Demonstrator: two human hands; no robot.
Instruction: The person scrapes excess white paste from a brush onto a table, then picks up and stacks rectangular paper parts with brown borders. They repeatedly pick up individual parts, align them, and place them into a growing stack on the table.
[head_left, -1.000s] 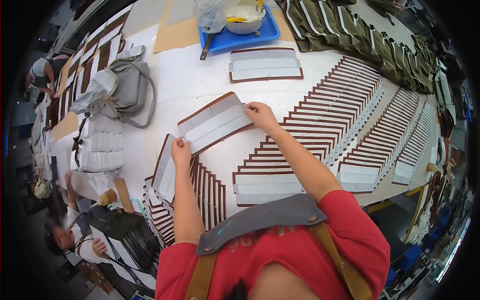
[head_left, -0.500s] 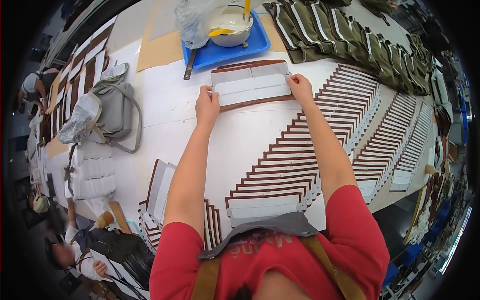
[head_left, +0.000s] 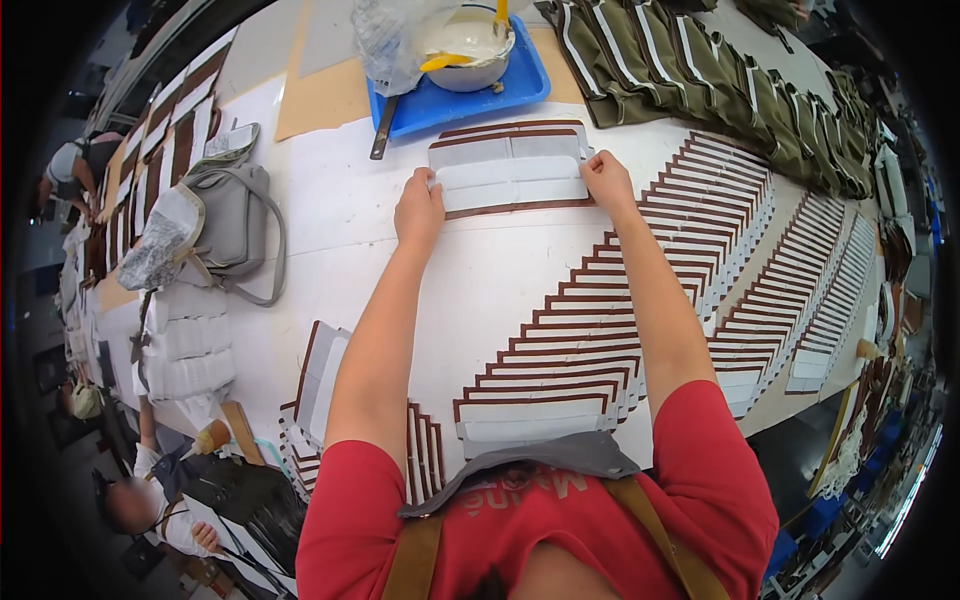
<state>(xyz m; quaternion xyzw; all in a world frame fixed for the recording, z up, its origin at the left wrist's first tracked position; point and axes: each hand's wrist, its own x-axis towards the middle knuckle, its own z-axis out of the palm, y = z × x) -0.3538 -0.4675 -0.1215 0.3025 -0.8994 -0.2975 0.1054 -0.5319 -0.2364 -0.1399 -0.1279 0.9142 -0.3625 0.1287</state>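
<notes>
Both hands hold a rectangular panel (head_left: 506,178) with a grey-white lining and brown edges. It lies low over the white table covering, beyond my forearms. My left hand (head_left: 420,208) is closed at the panel's left edge, thumb uppermost. At the right edge, my right hand (head_left: 607,182) pinches the corner between thumb and fingers. Another brown edge shows just behind the panel's far side. Below my right forearm, a long fanned row of similar brown-edged panels (head_left: 545,410) overlaps toward the far right.
A blue tray (head_left: 425,118) with a bowl of white paste (head_left: 475,55) stands beyond the panel. Folded olive pieces (head_left: 690,85) are piled at the far right. A grey bag (head_left: 238,220) sits left, and a co-worker (head_left: 165,515) is at the lower left.
The white inner strip of the panel now lies flatter against the rest of it. Both hands keep their grip at the two edges, with the right fingers slightly shifted.
</notes>
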